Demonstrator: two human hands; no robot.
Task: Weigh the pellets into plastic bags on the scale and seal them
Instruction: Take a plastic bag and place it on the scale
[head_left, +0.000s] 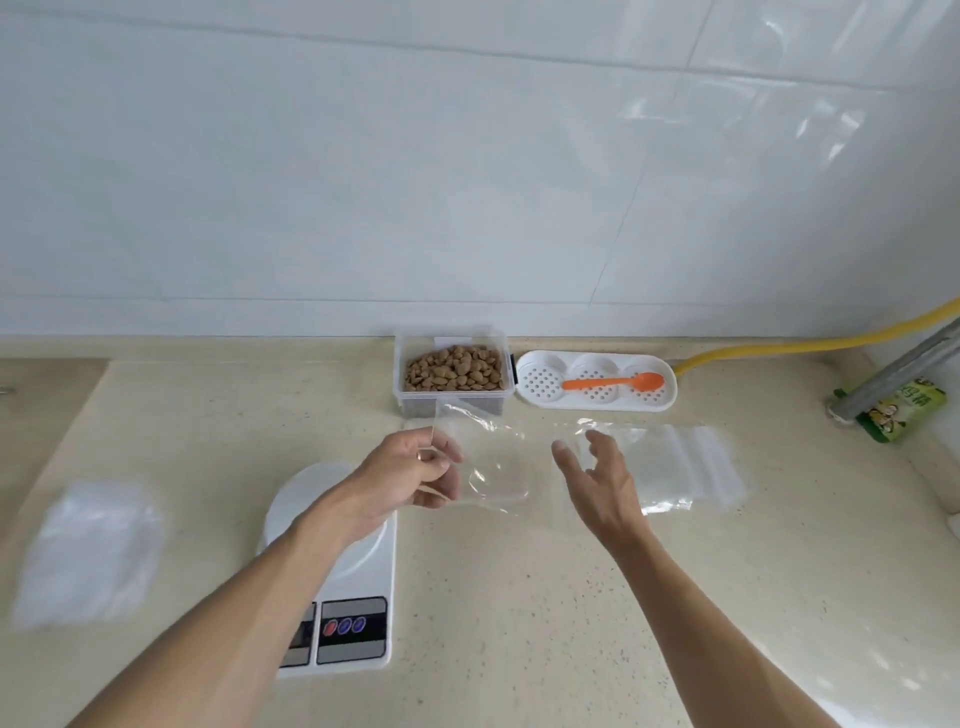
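**One clear bag in my left hand, right hand free**

Nearest me, at about 7 o'clock, the white scale (343, 561) sits on the beige surface (519, 623); my left forearm crosses over its platform and display. Off at 9 o'clock lies a blurred heap of clear plastic (88, 551).

Above the middle of the surface, my left hand (410, 475) curls its fingers (441, 462) round the edge of a clear plastic bag (493, 467), which hangs empty and crumpled toward 3 o'clock. My right hand (597, 483) is just beside it, fingers spread and relaxed, gripping nothing. Beyond that hand, at 2 o'clock, a stack of zip bags (691, 467) lies flat.

Farther back at 12 o'clock, against the tiled wall (363, 182), the clear tub (402, 374) holds the brown pellets (454, 369). Touching its 3 o'clock side is a white perforated tray (670, 397) with an orange spoon (613, 383) lying in it. At the far 3 o'clock edge are a yellow hose (779, 347) and a green packet (904, 415).
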